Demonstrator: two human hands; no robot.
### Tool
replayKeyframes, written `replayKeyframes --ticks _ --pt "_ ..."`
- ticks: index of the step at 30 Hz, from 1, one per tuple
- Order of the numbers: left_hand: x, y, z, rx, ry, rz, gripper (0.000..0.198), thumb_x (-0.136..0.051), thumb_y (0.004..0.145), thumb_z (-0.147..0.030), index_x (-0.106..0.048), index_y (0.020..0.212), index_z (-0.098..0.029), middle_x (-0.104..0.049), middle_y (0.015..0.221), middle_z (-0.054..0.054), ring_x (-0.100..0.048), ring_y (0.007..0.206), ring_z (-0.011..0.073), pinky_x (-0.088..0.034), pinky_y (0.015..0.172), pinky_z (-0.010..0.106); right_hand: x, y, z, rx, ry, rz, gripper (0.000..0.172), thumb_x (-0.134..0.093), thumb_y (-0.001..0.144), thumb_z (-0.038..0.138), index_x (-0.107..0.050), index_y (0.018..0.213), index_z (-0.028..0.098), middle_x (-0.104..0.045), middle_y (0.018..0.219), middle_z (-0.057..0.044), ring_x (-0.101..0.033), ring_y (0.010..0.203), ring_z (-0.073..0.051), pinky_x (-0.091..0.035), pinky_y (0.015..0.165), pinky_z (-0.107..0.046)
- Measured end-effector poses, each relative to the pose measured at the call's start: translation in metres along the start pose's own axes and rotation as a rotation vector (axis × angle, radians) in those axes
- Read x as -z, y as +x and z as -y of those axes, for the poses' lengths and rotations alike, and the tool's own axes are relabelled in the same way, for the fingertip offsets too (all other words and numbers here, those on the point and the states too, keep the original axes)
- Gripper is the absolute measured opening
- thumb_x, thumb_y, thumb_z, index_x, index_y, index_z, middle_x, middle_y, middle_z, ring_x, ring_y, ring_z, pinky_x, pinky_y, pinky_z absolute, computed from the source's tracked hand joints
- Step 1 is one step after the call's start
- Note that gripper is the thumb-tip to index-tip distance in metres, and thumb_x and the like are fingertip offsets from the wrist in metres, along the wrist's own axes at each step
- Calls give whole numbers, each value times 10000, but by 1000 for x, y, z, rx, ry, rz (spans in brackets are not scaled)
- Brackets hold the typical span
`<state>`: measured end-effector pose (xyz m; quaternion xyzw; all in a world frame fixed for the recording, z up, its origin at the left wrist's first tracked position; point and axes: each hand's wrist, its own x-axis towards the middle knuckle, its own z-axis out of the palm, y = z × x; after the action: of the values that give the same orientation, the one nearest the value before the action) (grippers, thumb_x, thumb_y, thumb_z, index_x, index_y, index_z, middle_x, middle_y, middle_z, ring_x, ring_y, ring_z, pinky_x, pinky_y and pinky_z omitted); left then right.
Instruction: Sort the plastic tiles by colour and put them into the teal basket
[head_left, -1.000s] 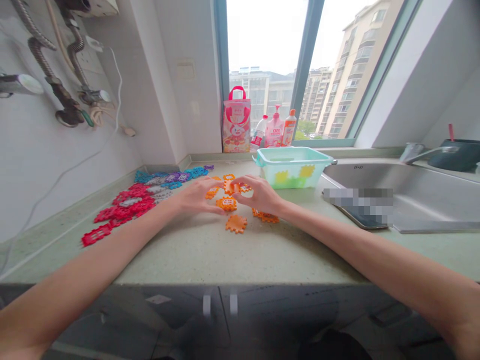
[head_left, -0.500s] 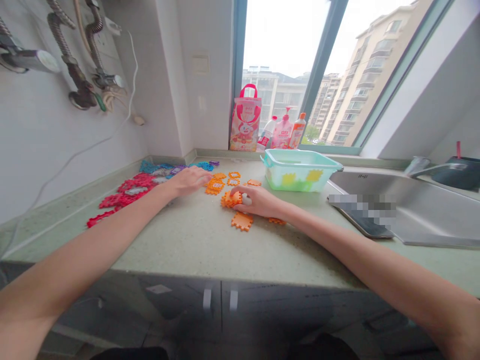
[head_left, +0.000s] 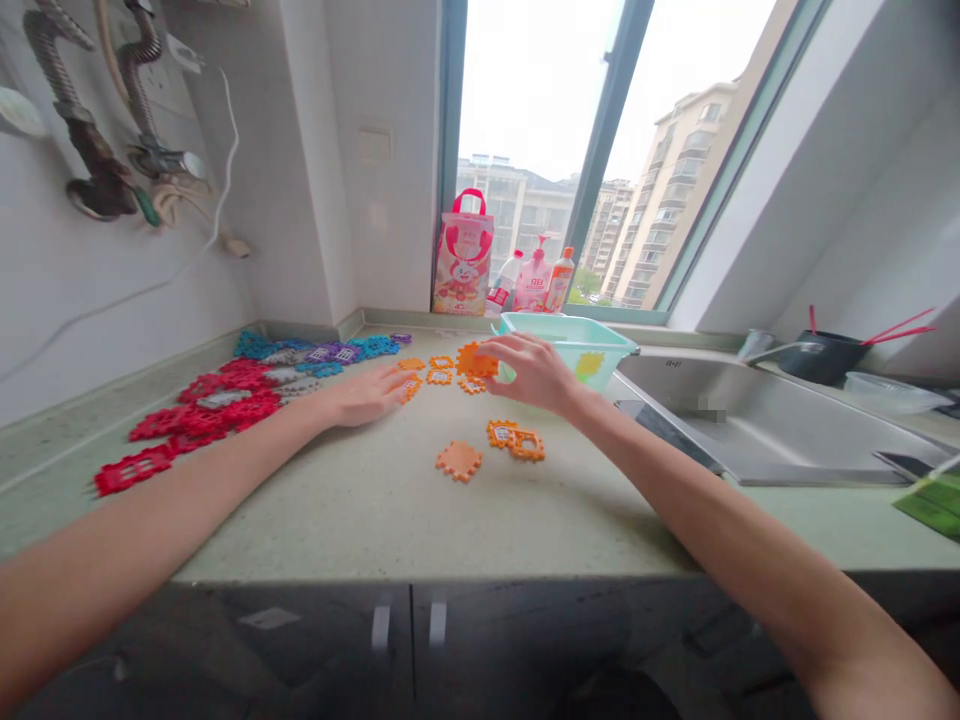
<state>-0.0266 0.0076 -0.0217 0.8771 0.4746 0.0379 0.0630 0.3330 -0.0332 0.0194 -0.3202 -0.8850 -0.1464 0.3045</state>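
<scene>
My right hand [head_left: 534,372] is closed on an orange building tile [head_left: 474,360] with toothed edges, held up in front of the mint-green tub [head_left: 570,325]. It may be more than one tile stacked. My left hand [head_left: 367,396] rests low on the counter, its fingers stretched out over an orange window tile [head_left: 410,388] that they partly cover. Small orange frame tiles [head_left: 439,377] lie between the hands. Closer to me are a solid orange tile [head_left: 459,461] and two orange frame tiles [head_left: 527,446] touching each other.
Red tiles [head_left: 225,400], with grey, blue and purple ones behind, are heaped at the left. A steel sink [head_left: 690,410] lies to the right, a dark pot [head_left: 814,355] beyond it. A pink bag [head_left: 463,265] and several bottles [head_left: 532,282] stand by the window.
My right hand has lifted the orange tile off the counter, up and away from me. My left hand has come down onto the orange tiles. The view has shifted to the right.
</scene>
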Motion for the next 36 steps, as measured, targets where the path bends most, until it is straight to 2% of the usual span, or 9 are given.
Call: replayKeyframes --ticks 5,10,16,19,21,24,29,33,36 --pt "-5 1 -7 -3 10 25 856 -262 1103 -687 -339 1815 -218 -227 1886 104 -149 1765 332 -122 1424 536 31 -12 -53 -304 -127 -235 353 -707 954 323 -760 1295 249 -814 1332 -115 -746 1240 -334 -553 1119 -478" --pt "-9 2 -3 9 -3 13 888 -241 1088 -739 -316 1823 -247 -162 1903 77 -140 1767 329 -125 1422 527 43 -24 -83 -560 -178 -275 357 -727 917 362 -767 1255 255 -846 1256 -98 -790 1151 -330 -561 1047 -441" --pt "-10 2 -4 12 -6 -6 855 -288 1094 -702 -353 1811 -241 -224 1885 110 -190 1756 347 -156 1415 555 41 -26 -92 -718 -240 -26 384 -629 1012 518 -854 1197 268 -869 1060 -95 -800 1002 -335 -540 842 -393" --pt "-7 0 -7 -14 -9 -4 854 -273 1097 -688 -334 1816 -232 -237 1884 100 -184 1758 340 -144 1419 552 40 -27 -91 -750 -333 137 610 -431 1096 629 -887 956 249 -850 974 -139 -786 974 -352 -490 769 -389" --pt "-5 -1 -9 -18 -4 16 865 -246 1099 -689 -311 1822 -219 -221 1891 95 -157 1764 323 -123 1422 539 39 -28 -89 -744 -373 185 735 -330 1116 665 -875 864 240 -842 970 -164 -780 974 -365 -470 763 -401" --pt "-2 -1 -11 -17 5 36 891 -229 1095 -700 -299 1824 -193 -207 1895 102 -149 1766 316 -104 1425 523 37 -29 -88 -728 -401 182 764 -295 1124 662 -873 866 234 -839 990 -182 -771 990 -381 -464 782 -415" --pt "-1 -1 -11 -22 -3 35 885 -234 1094 -701 -310 1820 -202 -213 1895 99 -144 1767 314 -111 1425 517 29 -31 -88 -690 -410 63 602 -373 1126 560 -856 999 224 -832 985 -165 -752 958 -354 -489 819 -413" --pt "-5 -1 -11 4 4 18 886 -240 1094 -710 -322 1816 -204 -208 1897 96 -151 1765 319 -107 1430 499 17 -33 -75 -288 -357 -231 395 -476 1119 423 -790 1226 209 -791 1334 -173 -701 1205 -368 -522 1024 -503" --pt "-12 3 -9 9 -45 -59 879 -236 1100 -727 -315 1816 -222 -232 1893 87 -164 1763 322 -144 1428 507 2 -30 -50 18 -265 -245 345 -540 1116 392 -741 1346 233 -647 1597 -174 -626 1386 -386 -492 1148 -593"
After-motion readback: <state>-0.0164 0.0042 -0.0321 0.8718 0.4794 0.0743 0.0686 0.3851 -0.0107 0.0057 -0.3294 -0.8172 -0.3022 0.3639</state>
